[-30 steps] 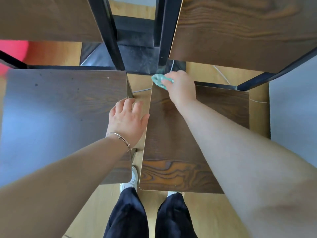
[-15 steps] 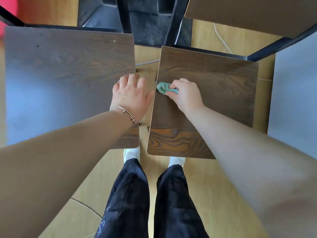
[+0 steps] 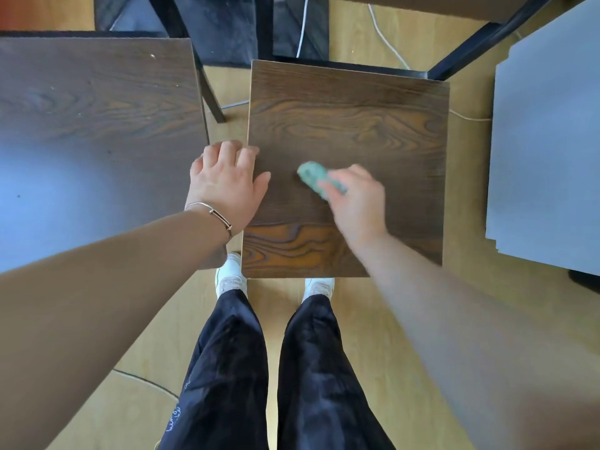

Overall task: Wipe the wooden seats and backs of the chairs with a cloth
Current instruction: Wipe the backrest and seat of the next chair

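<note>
Two dark wooden chair seats stand side by side below me. My right hand [image 3: 355,203] presses a small green cloth [image 3: 316,177] flat on the middle of the right seat [image 3: 350,118]; hand and cloth are motion-blurred. My left hand [image 3: 227,186], with a thin bracelet on the wrist, lies flat with fingers spread across the gap, covering the right edge of the left seat [image 3: 97,125] and touching the left edge of the right seat. The chair backs are out of view.
A grey tabletop [image 3: 548,141] lies close on the right. Black metal chair legs [image 3: 207,89] and white cables [image 3: 386,43] cross the light wooden floor beyond the seats. My legs in dark trousers and white shoes [image 3: 230,277] stand at the seats' front edges.
My right hand has drawn the cloth from the right seat's far left corner toward me and rightward to its middle. My view has tilted down; the left hand has shifted right onto the right seat's edge.
</note>
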Available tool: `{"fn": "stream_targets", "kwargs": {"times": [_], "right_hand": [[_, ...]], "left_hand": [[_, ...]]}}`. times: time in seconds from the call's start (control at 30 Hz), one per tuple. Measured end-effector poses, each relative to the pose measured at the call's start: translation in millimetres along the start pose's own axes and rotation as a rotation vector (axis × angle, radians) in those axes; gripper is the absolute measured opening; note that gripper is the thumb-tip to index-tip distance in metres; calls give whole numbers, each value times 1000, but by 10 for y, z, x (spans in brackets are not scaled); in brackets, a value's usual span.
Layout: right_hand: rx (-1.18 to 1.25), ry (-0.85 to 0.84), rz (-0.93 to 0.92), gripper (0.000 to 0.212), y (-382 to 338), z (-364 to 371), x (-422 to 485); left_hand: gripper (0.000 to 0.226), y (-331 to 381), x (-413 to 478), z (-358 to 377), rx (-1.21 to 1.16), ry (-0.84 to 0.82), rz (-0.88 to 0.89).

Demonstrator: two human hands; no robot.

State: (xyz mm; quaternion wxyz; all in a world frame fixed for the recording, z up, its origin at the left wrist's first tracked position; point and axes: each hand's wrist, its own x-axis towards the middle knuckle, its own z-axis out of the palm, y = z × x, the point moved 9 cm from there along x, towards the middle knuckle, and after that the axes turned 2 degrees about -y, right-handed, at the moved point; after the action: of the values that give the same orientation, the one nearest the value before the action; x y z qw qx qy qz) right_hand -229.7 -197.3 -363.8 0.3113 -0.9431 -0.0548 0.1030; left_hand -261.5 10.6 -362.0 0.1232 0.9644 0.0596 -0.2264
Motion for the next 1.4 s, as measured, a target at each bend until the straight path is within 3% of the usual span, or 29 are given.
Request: {"fn": "stream_targets", "kwargs": {"times": [0.13, 0.27, 0.4, 0.53, 0.97, 1.07, 1.27, 1.4], "right_hand": [[-134, 212, 243, 25, 523, -664, 828], [-220, 163, 354, 31, 846, -793, 1382], [-307, 70, 201, 33, 618, -573, 1333], [-184, -63, 19, 26, 406, -207, 1017], [-113, -305, -209, 10, 141, 355, -631], [-114, -387, -241, 17, 131, 401, -816], [-62, -67, -7, 22, 837, -541, -18], [-139, 9, 75, 19, 1415, -1106, 589]], "left_hand": [[53, 258, 199, -1, 8, -1, 11], [53, 434, 364, -26, 21, 14, 17], [53, 421, 402, -1, 28, -1, -2], [53, 374, 325, 50, 56, -26, -1], [51, 477, -144, 244, 48, -54, -26], [50, 612, -188, 254, 66, -42, -24], [50, 964, -69, 201, 21, 12, -37], [50, 1260, 47, 248, 40, 12, -13]]}}
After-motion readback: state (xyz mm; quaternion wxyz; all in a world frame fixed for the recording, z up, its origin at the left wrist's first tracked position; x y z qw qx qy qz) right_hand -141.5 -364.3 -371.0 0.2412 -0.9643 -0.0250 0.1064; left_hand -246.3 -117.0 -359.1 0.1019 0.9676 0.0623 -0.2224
